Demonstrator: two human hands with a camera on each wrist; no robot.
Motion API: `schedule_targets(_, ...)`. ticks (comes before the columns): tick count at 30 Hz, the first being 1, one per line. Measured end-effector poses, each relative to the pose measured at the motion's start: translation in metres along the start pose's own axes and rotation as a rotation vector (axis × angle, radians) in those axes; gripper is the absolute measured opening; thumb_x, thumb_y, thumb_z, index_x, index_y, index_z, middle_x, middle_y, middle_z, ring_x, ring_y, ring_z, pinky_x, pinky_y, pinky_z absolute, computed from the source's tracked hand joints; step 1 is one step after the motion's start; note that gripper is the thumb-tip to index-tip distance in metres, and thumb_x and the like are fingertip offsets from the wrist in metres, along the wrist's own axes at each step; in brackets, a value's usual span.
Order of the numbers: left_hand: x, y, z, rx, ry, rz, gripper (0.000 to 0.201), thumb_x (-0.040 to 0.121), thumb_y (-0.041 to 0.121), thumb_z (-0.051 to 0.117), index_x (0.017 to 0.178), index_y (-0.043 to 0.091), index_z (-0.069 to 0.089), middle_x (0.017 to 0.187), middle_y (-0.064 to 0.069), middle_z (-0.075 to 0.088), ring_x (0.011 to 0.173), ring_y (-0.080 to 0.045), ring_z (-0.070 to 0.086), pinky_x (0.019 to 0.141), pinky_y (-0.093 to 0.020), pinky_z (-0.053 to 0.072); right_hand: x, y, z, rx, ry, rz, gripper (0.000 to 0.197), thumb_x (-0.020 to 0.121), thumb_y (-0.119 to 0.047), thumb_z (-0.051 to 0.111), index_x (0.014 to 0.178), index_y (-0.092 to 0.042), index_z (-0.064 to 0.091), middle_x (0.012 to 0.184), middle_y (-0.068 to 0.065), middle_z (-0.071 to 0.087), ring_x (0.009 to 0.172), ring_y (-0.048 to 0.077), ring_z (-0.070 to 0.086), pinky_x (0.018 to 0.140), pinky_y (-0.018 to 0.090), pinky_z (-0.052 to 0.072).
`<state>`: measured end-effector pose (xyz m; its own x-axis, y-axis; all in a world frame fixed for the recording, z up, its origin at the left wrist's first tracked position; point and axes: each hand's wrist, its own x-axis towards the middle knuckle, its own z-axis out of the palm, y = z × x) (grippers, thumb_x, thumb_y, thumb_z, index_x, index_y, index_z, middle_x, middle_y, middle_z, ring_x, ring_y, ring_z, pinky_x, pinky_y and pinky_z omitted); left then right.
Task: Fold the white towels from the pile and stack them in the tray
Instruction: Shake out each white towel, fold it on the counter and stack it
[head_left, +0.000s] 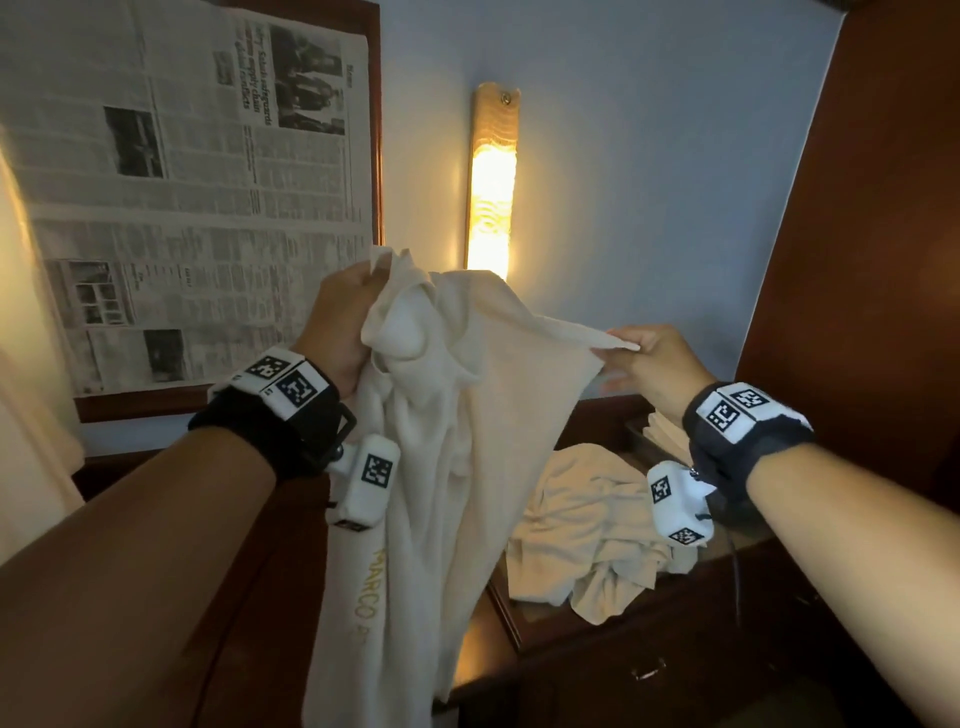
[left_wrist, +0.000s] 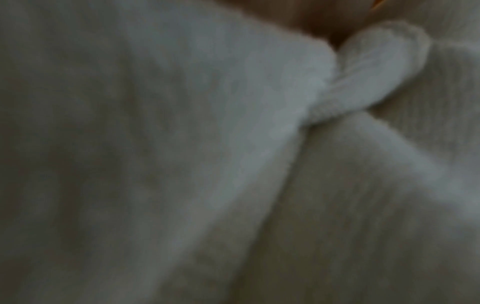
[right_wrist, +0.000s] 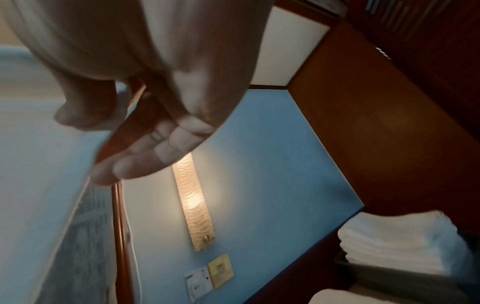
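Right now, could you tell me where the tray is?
In the right wrist view, the tray sits at lower right against the blue wall, holding folded white towels.

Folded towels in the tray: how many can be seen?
About 4, stacked in one pile of folded towels in the tray at the wall; blur makes layers unsure, lower ones may be hidden.

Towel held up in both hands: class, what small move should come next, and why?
Probably the left hand should work along the top edge to find the other corner. It grips a bunched wad of the towel, while the right hand pinches one corner taut. The cloth hangs twisted, so it cannot yet be folded flat for the tray.
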<state>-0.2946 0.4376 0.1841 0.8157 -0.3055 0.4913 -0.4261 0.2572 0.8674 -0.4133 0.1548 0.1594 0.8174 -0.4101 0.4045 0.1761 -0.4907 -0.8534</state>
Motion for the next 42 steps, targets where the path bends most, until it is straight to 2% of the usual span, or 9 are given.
schedule_targets(3,-0.005,0.011,-0.005,-0.013,-0.110,-0.004,0.025,0.100,0.034,0.058,0.085,0.018,0.071,0.078,0.001,0.070,0.076,-0.013,0.067,0.078,-0.034,0.054,0.010,-0.016,0.001,0.097,0.052,-0.109,0.023,0.097,-0.003,0.056,0.091,-0.016,0.073,0.090,0.004,0.069,0.083,0.016,0.067,0.079,0.035,0.060)
schedule_targets(9,-0.011,0.058,-0.028,0.225,-0.473,-0.041,0.033,0.096,0.040,0.055,0.091,0.016,0.078,0.103,-0.009,0.073,0.094,-0.027,0.066,0.090,-0.042,0.051,0.016,-0.104,0.028,0.119,0.043,-0.360,0.022,0.099,-0.024,0.059,0.085,-0.014,0.071,0.070,-0.005,0.066,0.061,0.007,0.057,0.059,0.024,0.047)
schedule_targets(13,-0.003,0.103,-0.037,0.251,-0.373,0.147,0.029,0.091,0.041,0.055,0.088,0.026,0.081,0.108,-0.004,0.075,0.100,-0.022,0.068,0.085,-0.037,0.055,0.016,-0.164,0.048,-0.004,-0.050,-0.614,0.014,0.097,-0.025,0.062,0.092,-0.020,0.074,0.091,0.001,0.071,0.083,0.016,0.064,0.078,0.031,0.050)
schedule_targets(17,0.002,0.135,-0.036,0.203,-0.210,0.404,0.024,0.088,0.035,0.060,0.083,0.022,0.079,0.085,0.006,0.072,0.081,-0.007,0.064,0.079,-0.030,0.051,0.008,-0.208,0.062,0.099,-0.132,-0.722,0.016,0.097,-0.021,0.062,0.087,-0.024,0.074,0.084,-0.008,0.071,0.080,0.003,0.062,0.075,0.020,0.048)
schedule_targets(21,0.008,0.149,-0.034,0.172,-0.139,0.551,0.024,0.091,0.036,0.070,0.087,0.013,0.076,0.084,-0.001,0.066,0.080,-0.013,0.058,0.077,-0.034,0.047,0.000,-0.236,0.068,0.208,-0.155,-0.799,0.010,0.093,-0.016,0.066,0.089,-0.016,0.076,0.084,-0.013,0.072,0.080,-0.002,0.062,0.075,0.013,0.046)
schedule_targets(27,0.003,0.160,-0.017,-0.090,-0.188,0.543,0.012,0.081,0.022,0.068,0.083,0.025,0.079,0.085,0.001,0.076,0.078,-0.009,0.069,0.072,-0.023,0.054,-0.007,-0.257,0.070,0.488,-0.243,-0.782,0.012,0.073,-0.019,0.077,0.081,-0.014,0.069,0.077,0.002,0.070,0.072,0.015,0.061,0.074,0.033,0.050)
schedule_targets(36,0.001,0.155,-0.011,-0.282,-0.265,0.428,0.020,0.085,0.017,0.063,0.099,0.005,0.069,0.093,-0.008,0.073,0.083,-0.018,0.069,0.073,-0.029,0.057,-0.008,-0.253,0.076,0.543,-0.340,-0.741,0.005,0.075,-0.023,0.071,0.075,-0.022,0.075,0.078,-0.005,0.071,0.074,0.009,0.064,0.073,0.027,0.053)
schedule_targets(39,0.001,0.149,-0.007,-0.265,-0.245,0.434,0.016,0.086,0.019,0.064,0.097,0.008,0.069,0.091,-0.005,0.073,0.082,-0.017,0.068,0.074,-0.030,0.057,-0.010,-0.245,0.077,0.540,-0.426,-0.632,0.025,0.079,-0.029,0.066,0.098,-0.013,0.071,0.094,-0.001,0.071,0.088,0.016,0.065,0.082,0.036,0.055)
schedule_targets(42,0.002,0.145,0.000,-0.214,-0.191,0.466,0.017,0.078,0.025,0.073,0.089,0.012,0.070,0.095,-0.002,0.073,0.088,-0.016,0.068,0.078,-0.031,0.058,-0.010,-0.235,0.077,0.532,-0.452,-0.538,0.036,0.080,-0.039,0.064,0.109,-0.019,0.074,0.118,0.000,0.069,0.108,0.019,0.065,0.093,0.040,0.054)
